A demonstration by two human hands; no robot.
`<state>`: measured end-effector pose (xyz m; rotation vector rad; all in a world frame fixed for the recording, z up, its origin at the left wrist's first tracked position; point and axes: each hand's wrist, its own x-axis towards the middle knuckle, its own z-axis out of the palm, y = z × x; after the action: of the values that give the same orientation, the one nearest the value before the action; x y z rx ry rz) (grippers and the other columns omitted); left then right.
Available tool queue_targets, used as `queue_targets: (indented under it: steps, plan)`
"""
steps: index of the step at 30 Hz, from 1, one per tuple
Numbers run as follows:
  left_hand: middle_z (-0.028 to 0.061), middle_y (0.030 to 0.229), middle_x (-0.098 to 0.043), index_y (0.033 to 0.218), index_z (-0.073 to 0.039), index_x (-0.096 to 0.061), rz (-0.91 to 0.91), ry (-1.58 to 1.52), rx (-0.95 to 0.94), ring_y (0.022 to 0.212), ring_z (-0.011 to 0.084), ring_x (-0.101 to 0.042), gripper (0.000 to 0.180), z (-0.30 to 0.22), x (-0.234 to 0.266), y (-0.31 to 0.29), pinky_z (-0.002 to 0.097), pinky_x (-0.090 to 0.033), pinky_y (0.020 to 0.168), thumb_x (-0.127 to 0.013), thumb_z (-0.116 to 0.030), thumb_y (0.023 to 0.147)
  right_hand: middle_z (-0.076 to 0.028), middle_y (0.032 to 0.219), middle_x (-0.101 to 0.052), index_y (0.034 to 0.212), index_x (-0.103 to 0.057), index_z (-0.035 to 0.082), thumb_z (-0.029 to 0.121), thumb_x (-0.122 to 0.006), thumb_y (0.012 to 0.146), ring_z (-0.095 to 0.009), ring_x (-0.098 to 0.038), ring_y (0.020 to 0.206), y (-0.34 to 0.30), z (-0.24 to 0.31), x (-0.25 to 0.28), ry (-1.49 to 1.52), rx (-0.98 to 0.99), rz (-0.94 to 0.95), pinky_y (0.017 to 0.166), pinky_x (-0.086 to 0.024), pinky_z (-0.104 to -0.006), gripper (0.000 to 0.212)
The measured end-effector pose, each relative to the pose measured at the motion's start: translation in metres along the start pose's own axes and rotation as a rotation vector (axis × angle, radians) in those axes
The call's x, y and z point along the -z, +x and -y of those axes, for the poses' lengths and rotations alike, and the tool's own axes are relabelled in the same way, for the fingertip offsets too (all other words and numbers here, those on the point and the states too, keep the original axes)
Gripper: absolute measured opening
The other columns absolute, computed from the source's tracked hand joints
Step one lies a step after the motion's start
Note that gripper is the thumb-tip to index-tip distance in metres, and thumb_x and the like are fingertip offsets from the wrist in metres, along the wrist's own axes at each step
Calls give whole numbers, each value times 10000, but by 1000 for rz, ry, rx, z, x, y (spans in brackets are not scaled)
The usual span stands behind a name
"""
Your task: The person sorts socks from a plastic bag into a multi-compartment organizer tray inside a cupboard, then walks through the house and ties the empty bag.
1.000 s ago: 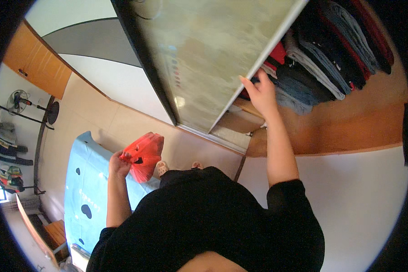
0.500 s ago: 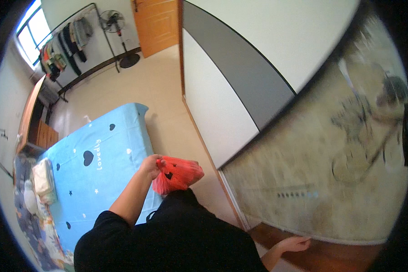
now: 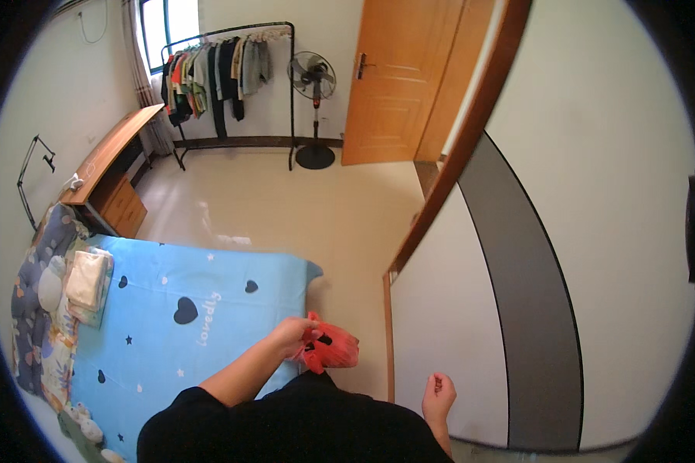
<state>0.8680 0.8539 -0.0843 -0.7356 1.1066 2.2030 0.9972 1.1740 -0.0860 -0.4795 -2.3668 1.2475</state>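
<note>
My left hand, low in the middle, is closed round the gathered top of a red plastic bag. Dark markings show on the bag, and its contents are hidden. It hangs in front of my body, beside the near right edge of a bed with a blue sheet. Dark hearts and white stars pattern that sheet. At the lower right my right hand is raised with its fingers curled in, and I see nothing held in it. It is nearest to the white and grey wardrobe panel.
Beyond the bed stretches a pale tiled floor. A clothes rack, a standing fan and an orange wooden door line the far side. A desk stands left, and folded cloths lie on the bed.
My view has swung left, bringing the door, fan and rack toward the middle and the mirror-like panel out of sight. My right hand has come up and its fingers have curled; my left still holds the bag.
</note>
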Motion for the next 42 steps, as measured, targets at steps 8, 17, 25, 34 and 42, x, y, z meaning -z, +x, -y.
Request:
queue_targets:
  steps: [8, 17, 25, 34, 42]
  plan:
    - [109, 746, -553, 798, 58, -536, 36, 28, -197, 686, 194, -555, 101, -122, -16, 55, 309, -470, 636, -538, -39, 772, -170, 799, -577, 822, -581, -21, 184, -525, 782, -332, -542, 772, 162, 30, -119, -232, 275, 309, 707, -432, -392, 216]
    - [110, 719, -554, 748, 36, -520, 39, -58, -332, 647, 183, -533, 59, -252, -76, 168, 295, -442, 629, -523, -21, 762, -158, 936, -574, 883, -607, -3, 105, -443, 763, -299, -498, 961, 395, 55, -241, -850, 275, 609, 922, -298, -413, 230]
    - [105, 640, -524, 756, 29, -499, 110, 95, -243, 588, 200, -519, 66, -318, -136, 304, 305, -441, 577, -499, -34, 736, -118, 1054, -562, 1012, -606, 63, 156, -369, 811, -261, -450, 1061, 474, 11, -277, -1533, 64, 933, 977, -154, -425, 324]
    - [54, 635, -530, 763, -30, -547, 372, 541, 220, 622, 174, -518, 124, -374, -194, 465, 280, -445, 618, -482, -135, 767, -127, 978, -587, 914, -649, 85, 205, -448, 752, -282, -476, 970, 447, 32, -250, -1406, -417, 941, 884, -210, -480, 285]
    - [86, 730, -553, 855, 0, -549, 1010, 775, 322, 645, 178, -501, 139, -369, -267, 514, 275, -405, 603, -447, -61, 784, -127, 1064, -536, 923, -611, 26, 404, -494, 758, -287, -437, 1048, 376, 43, -205, -1245, -773, 522, 918, -275, -428, 428]
